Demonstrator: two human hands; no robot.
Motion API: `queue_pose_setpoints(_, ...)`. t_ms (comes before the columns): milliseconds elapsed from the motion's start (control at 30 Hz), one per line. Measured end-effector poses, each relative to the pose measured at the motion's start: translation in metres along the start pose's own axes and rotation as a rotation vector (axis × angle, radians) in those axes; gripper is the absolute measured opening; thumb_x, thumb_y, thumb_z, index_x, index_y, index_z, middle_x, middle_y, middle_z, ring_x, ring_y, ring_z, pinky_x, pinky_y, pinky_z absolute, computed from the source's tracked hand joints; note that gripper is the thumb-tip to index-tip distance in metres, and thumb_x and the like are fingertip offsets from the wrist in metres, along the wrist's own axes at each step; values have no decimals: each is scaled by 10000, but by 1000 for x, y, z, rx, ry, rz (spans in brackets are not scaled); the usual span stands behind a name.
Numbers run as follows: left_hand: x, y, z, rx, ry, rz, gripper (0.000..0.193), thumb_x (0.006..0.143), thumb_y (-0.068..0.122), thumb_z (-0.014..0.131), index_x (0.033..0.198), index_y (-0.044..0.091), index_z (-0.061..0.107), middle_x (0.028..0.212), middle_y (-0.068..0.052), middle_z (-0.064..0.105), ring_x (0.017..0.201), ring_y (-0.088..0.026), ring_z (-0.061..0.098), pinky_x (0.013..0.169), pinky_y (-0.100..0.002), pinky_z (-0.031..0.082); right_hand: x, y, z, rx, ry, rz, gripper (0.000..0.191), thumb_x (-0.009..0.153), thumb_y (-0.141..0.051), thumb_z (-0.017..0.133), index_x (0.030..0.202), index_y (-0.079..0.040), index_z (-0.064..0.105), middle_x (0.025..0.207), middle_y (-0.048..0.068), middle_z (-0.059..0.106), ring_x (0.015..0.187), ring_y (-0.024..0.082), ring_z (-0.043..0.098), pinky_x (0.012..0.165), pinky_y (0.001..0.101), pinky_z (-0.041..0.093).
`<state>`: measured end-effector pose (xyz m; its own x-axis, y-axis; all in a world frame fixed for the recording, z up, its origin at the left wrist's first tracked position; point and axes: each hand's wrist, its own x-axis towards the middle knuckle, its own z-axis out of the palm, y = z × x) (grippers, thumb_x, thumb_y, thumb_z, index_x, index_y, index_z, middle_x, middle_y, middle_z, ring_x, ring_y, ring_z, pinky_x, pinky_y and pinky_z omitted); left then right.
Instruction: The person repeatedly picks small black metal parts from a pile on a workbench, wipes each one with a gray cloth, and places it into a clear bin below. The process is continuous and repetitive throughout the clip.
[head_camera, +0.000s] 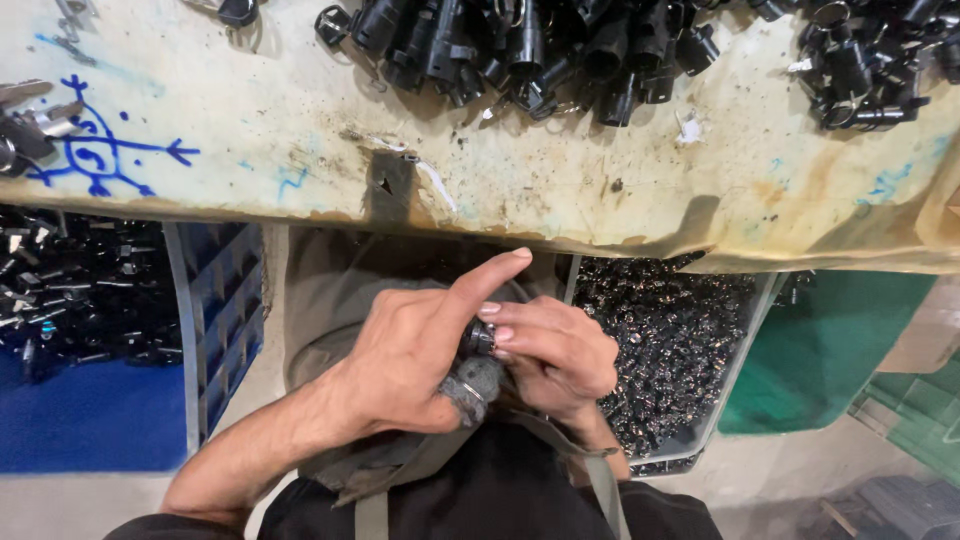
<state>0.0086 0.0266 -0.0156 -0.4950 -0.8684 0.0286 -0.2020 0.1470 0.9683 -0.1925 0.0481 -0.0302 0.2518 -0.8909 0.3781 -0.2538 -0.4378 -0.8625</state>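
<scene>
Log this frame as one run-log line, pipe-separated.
left hand: grips small black part, index finger raised | right hand: pinches same part | below: bin of small black pieces | bench: piled black fittings

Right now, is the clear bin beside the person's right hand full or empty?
Nearly full: the clear bin holds small dark parts heaped close to its rim, beside the right hand.

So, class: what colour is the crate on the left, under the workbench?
Blue; the crate shows clearly in the head view.
</scene>
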Motion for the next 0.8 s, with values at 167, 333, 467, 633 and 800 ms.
queue_pose_setpoints(167,3,-3,-3,140,-132,-12,1191,483,184,745,1578,42,298,855,-111,724,731,-350,705,599,-423,545,6,-4,-12,-139,-180,17,247,807,-47,857,1011,-64,719,963,78,723,732,209,700,635,307,542)
queue_pose_setpoints(333,15,2,-9,246,-251,-67,1229,462,214,757,1576,44,264,732,-105,692,610,-349,672,518,-442,513,11,-8,-5,-275,-74,-112,260,812,21,827,1027,-51,698,923,51,674,766,227,699,679,345,573)
queue_pose_setpoints(467,19,1,-12,331,-352,-86,1224,561,236,789,1606,42,182,693,-110,671,576,-335,657,504,-448,500,18,-8,-12,-270,-211,-104,307,756,41,814,1035,-4,695,907,83,660,740,224,697,627,330,546)
queue_pose_setpoints(633,20,-7,-7,352,-491,-77,1246,581,206,778,1624,49,115,689,-116,654,530,-319,635,490,-437,508,24,-3,-23,-222,-316,-129,353,683,26,790,1026,7,708,914,102,681,724,241,695,602,345,538)
queue_pose_setpoints(800,12,1,-23,302,-265,42,1211,549,192,776,1602,40,198,812,-115,698,679,-324,681,610,-437,543,19,4,-7,-76,-330,-116,256,788,-4,795,1026,-34,706,914,92,679,752,247,706,613,335,552)
